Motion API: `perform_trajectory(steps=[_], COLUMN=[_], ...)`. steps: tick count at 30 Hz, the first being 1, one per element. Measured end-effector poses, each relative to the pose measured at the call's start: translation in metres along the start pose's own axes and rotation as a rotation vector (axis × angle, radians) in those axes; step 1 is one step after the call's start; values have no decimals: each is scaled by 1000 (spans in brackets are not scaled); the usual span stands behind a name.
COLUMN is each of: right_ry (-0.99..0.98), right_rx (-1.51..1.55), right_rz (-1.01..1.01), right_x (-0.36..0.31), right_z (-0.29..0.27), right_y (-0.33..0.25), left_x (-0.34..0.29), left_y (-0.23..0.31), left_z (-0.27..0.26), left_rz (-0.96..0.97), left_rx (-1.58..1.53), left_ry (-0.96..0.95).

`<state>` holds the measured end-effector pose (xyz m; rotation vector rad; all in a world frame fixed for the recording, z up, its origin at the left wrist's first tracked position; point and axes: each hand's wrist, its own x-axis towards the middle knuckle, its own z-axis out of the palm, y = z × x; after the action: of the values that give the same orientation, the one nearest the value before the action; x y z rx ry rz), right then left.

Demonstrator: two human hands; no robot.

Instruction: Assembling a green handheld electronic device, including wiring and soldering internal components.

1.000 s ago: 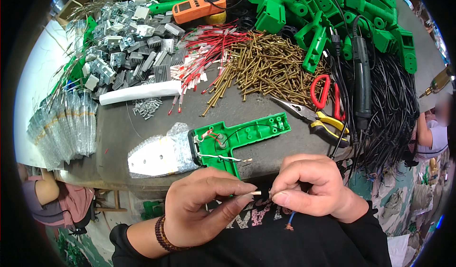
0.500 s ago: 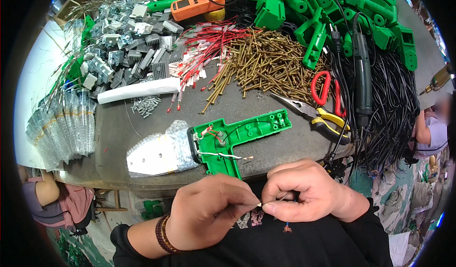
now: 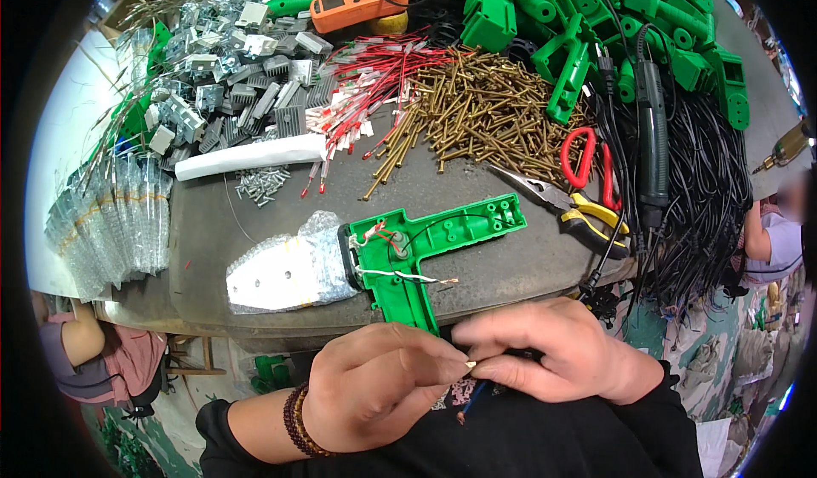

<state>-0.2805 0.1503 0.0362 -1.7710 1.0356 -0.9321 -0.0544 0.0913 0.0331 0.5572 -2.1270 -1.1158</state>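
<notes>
At the front edge of the bench, my left hand (image 3: 374, 384) pinches the pale, bare end of a thin wire (image 3: 471, 365) between thumb and fingertips. My right hand (image 3: 549, 350) meets it there, thumb against the wire end, forefinger raised and the other fingers curled. From under the right hand hangs a blue wire (image 3: 473, 397) with a frayed copper end; the rest of the lead is hidden. Just beyond my hands lies an opened green plastic handle shell (image 3: 396, 295) with red, white and black wires inside. A bubble-wrapped plate (image 3: 289, 274) is fixed to its left side.
Pliers (image 3: 553, 197) with yellow-black grips and red-handled scissors (image 3: 579, 159) lie right of the shell. Behind are piles of brass-coloured rods (image 3: 485, 103), red-wired parts (image 3: 366, 78), metal heat sinks (image 3: 247, 95) and green shells (image 3: 587, 18). Black cords (image 3: 698, 188) spread at right.
My right forefinger has lifted off the wire end and straightened. The frayed blue wire has swung left. My left hand keeps its pinch.
</notes>
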Motion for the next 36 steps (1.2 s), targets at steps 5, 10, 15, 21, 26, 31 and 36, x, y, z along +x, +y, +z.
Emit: perform_trajectory(steps=[5,10,15,21,26,31,36], right_ry=[-70,-94,-68,138,79,55,107], right_rx=[-113,-128,-486,-927,-717,-79,-87], right_rz=[-16,-71,-261,-386,-336,175,106], right_x=[-1,-4,0,10,11,17,19], right_z=[0,2,1,17,10,1,2], right_y=[1,8,10,11,11,8,23], left_x=[-5,-7,-12,-16,-22,-11,24], left_y=[-11,-8,-7,-8,-13,7,-40], left_z=[6,8,1,2,-14,-51,-16], left_rz=[118,190,328,198,201,-70,158], left_rx=[-31,93,472,467,405,646,646], left_ry=[-54,-76,19,26,136,-105,41])
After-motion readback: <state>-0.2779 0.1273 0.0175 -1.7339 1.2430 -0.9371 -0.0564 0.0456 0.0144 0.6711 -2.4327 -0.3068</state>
